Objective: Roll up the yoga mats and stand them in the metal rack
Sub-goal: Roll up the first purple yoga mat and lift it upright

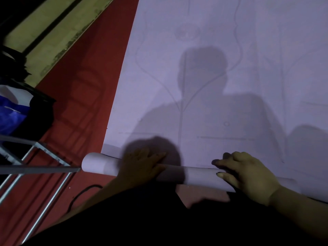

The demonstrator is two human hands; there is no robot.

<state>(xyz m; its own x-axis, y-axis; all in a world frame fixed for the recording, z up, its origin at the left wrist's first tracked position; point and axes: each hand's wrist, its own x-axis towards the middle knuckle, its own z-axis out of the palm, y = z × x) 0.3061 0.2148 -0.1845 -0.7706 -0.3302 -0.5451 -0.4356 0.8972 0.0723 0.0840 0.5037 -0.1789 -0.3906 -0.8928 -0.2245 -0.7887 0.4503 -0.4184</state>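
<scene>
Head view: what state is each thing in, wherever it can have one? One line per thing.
yoga mat: mostly spread flat, only its near end rolled.
roll: thin, lying on its side under both hands.
left hand: open, pressing on the roll.
right hand: open, fingers resting over the roll.
metal rack: left of the roll, no mat in the part visible.

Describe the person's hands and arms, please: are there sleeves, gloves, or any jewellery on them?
The left hand and right hand are bare: no gloves, and no ring, watch or bracelet is visible. The left forearm and right forearm are uncovered too; no sleeve shows. The only clothing seen is a black garment at the bottom of the picture.
</scene>
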